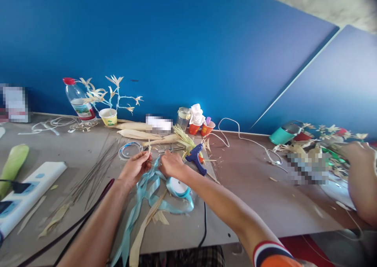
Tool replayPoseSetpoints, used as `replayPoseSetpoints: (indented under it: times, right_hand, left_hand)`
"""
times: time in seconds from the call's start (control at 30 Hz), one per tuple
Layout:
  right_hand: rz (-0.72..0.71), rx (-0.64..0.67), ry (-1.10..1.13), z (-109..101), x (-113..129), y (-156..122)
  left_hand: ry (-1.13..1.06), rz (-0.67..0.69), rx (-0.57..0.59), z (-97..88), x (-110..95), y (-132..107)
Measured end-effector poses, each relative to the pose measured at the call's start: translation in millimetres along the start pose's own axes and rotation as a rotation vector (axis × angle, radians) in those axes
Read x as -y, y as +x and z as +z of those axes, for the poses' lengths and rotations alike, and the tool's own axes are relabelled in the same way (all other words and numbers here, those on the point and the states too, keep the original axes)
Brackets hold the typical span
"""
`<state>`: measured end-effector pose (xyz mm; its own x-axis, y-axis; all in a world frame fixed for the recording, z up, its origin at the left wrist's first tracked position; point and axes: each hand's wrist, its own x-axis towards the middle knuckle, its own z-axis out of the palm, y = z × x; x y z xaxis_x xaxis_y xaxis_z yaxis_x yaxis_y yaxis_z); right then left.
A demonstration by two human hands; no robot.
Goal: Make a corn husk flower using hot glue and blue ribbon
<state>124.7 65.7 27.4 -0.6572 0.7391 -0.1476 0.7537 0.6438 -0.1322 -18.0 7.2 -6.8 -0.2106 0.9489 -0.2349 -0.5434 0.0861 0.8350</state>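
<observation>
My left hand [136, 168] is closed in a pinch around a small pale corn-husk flower [149, 146], which points upward from the fingertips. Just to its right, my right hand [170, 163] has its fingers curled together on a light blue ribbon [143, 192]. Loops of the ribbon hang below both hands and trail to the table's front edge. Under my right wrist lies the ribbon spool [178, 187]. A blue glue gun [196, 159] rests right of my right hand. Below the hands is a long strip of dried husk [147, 223].
A white power strip [38, 184] and thin wires [94, 168] lie left. Behind stand a bottle [79, 102], a potted husk-flower branch [108, 116], a glass jar [183, 117] and red cups [207, 128]. Another person's arm [363, 180] is at far right, near a green container [284, 132].
</observation>
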Motion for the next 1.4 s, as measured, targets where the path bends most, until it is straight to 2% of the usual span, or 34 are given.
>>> replayPoseSetpoints:
  times: [0.13, 0.23, 0.33, 0.37, 0.5, 0.57, 0.63, 0.8, 0.93, 1.2, 1.4]
  right_hand:
    - [0.068, -0.005, 0.106, 9.1, -0.4, 11.5]
    - [0.098, -0.023, 0.215, 5.6, -7.9, 16.3]
    - [0.104, -0.109, 0.385, -2.1, -18.7, 10.8]
    - [0.105, -0.154, 0.522, -4.1, -22.1, 6.6]
    - [0.082, -0.247, 1.399, -5.2, -29.5, -16.3]
    - [0.079, -0.25, 1.619, -2.1, -29.4, -26.5]
    - [0.092, -0.281, 1.727, 2.2, -27.9, -33.6]
    - [0.074, -0.391, 1.87, 11.7, -23.5, -41.0]
    - [0.055, -0.437, 1.885, 15.8, -24.2, -42.4]
    - [0.1, -0.51, 1.858, 23.1, -32.6, -39.4]
    - [0.109, -0.51, 1.807, 22.2, -29.1, -42.0]
  left_hand:
    - [0.059, -0.007, -0.015, 0.4, 0.5, 0.2]
    - [0.091, 0.002, -0.035, 2.7, -1.2, -1.3]
    - [0.083, 0.022, -0.002, 5.1, -2.8, -3.2]
    - [0.077, 0.025, 0.029, 5.5, -2.9, -3.5]
    - [0.056, 0.013, 0.167, 6.7, -1.8, -4.3]
    - [0.049, -0.004, 0.209, 8.7, -1.2, -6.1]
    - [0.04, -0.026, 0.24, 12.6, -1.2, -9.7]
    - [0.007, -0.095, 0.347, 25.1, -0.8, -21.5]
    - [0.007, -0.135, 0.374, 32.1, 1.9, -26.4]
    - [0.07, -0.274, 0.241, 40.6, 5.3, -29.7]
    - [0.126, -0.29, 0.178, 41.8, 8.2, -30.0]
